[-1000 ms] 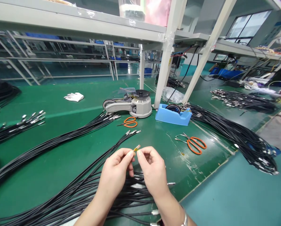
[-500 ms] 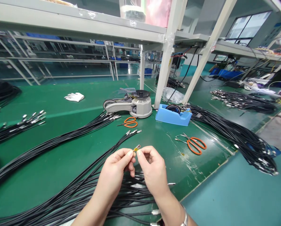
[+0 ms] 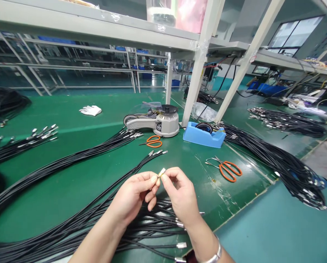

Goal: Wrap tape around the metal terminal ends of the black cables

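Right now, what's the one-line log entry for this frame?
left hand: pinching metal terminal | right hand: pinching same terminal | below: black cables on green mat

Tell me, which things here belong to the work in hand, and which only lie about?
In hand: cable tip, pinched by left hand and right hand; black cables under them.
Lying about: grey tape dispenser, blue tape holder, orange scissors, white glove.

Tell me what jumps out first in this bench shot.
The left hand and right hand pinch a small metal terminal between them, front centre. Black cables fan across the green mat from the left; a grey tape dispenser sits behind, orange scissors to the right.
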### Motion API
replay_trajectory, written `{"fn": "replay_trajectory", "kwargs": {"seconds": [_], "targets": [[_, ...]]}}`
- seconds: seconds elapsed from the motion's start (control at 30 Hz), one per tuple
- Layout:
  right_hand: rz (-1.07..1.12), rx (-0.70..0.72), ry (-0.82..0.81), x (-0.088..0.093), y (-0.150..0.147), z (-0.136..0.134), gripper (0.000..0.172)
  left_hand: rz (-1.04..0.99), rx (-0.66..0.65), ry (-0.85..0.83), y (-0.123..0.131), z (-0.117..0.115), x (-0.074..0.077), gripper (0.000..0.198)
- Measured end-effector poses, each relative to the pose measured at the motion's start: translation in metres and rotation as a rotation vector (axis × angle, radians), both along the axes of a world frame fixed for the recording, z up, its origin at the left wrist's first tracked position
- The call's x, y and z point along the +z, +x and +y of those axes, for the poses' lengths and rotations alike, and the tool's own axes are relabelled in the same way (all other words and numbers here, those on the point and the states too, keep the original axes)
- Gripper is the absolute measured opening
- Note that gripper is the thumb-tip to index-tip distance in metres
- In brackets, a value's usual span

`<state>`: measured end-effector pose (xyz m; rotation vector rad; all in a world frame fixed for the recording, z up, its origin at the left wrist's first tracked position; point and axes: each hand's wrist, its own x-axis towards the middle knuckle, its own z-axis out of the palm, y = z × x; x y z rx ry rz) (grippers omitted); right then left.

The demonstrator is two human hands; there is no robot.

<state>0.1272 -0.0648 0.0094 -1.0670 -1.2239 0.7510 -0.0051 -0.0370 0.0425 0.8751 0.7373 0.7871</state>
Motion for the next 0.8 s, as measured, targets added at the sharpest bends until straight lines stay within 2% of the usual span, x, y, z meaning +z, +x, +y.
{"fn": "replay_trajectory", "kwargs": {"seconds": [0.1,0.13,0.2,0.27,0.33,0.43,0.6,0.7,0.8], "targets": [[-0.142,0.011,0.060,0.004,0.016,0.000,0.005,-0.018,-0.134,-0.031,-0.004,0.000,0.001,0.021],[-0.200,0.040,0.094,0.007,0.023,0.000,0.012,-0.023,-0.174,-0.039,-0.005,0.000,0.002,0.021],[-0.345,0.150,0.191,0.015,0.035,0.000,0.020,-0.018,-0.242,-0.051,-0.007,-0.001,0.002,0.021],[-0.500,0.270,0.280,0.022,0.044,0.000,0.016,0.018,-0.286,-0.052,-0.009,-0.001,0.002,0.022],[-0.567,0.312,0.301,0.026,0.048,-0.001,0.014,0.081,-0.300,-0.023,-0.010,-0.002,0.004,0.024],[-0.434,0.302,0.154,0.026,0.051,-0.004,0.012,0.279,-0.235,0.141,-0.006,-0.006,0.010,0.028],[-0.032,0.334,-0.303,0.020,0.055,-0.006,0.016,0.684,-0.071,0.541,0.005,-0.016,0.019,0.026],[0.026,0.325,-0.402,0.021,0.054,-0.005,0.020,0.765,-0.083,0.623,0.009,-0.019,0.019,0.024],[0.042,0.298,-0.420,0.023,0.050,-0.005,0.021,0.766,-0.114,0.637,0.011,-0.019,0.016,0.024]]}}
